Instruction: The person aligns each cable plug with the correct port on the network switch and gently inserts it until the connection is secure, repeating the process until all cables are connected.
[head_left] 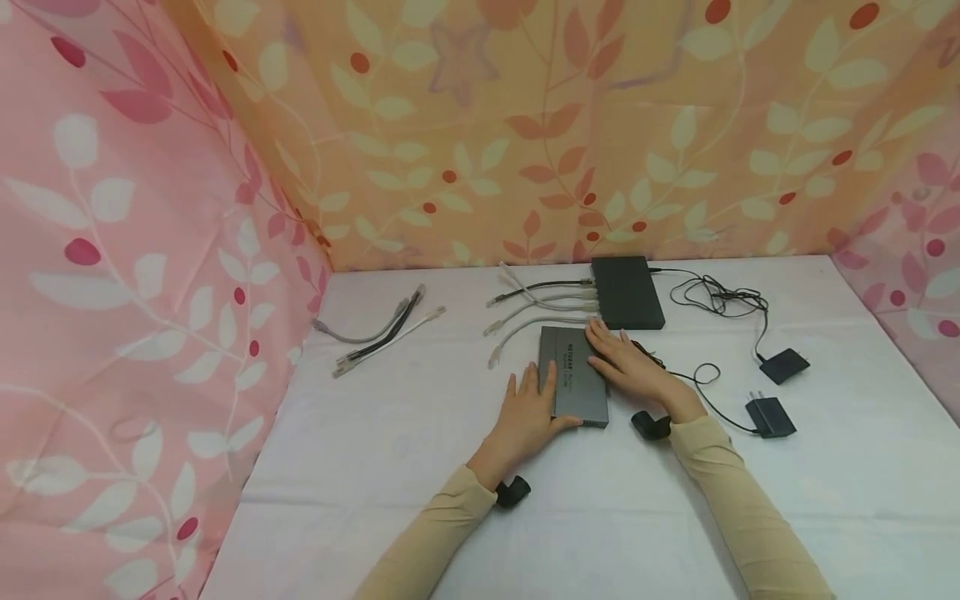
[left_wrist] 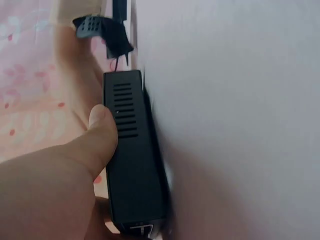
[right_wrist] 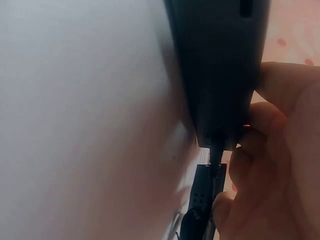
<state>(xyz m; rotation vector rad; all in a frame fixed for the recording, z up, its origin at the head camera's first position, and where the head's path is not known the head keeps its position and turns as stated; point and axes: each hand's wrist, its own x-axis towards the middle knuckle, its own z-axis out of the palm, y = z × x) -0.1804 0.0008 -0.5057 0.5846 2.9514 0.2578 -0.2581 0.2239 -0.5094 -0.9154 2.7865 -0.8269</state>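
Observation:
A flat grey network switch (head_left: 573, 379) marked NETGEAR lies on the white table between both hands. My left hand (head_left: 525, 417) rests along its left edge with long, spread fingers. The left thumb lies against the near vented side (left_wrist: 127, 145) in the left wrist view. On the far right corner rests my right hand (head_left: 630, 367), its fingers extended over the top and edge. A black lead (right_wrist: 216, 152) enters the switch's dark side by the right fingers. Just behind stands a black box (head_left: 628, 292) with several short network cables (head_left: 547, 304) plugged into its left side.
Several loose short cables (head_left: 382, 333) lie at the left. Two black power adapters, one farther back (head_left: 783, 365) and one nearer (head_left: 770, 417), lie at the right. A coiled cord (head_left: 720, 296) runs from the black box. Patterned cloth (head_left: 480, 167) hangs behind and beside the table.

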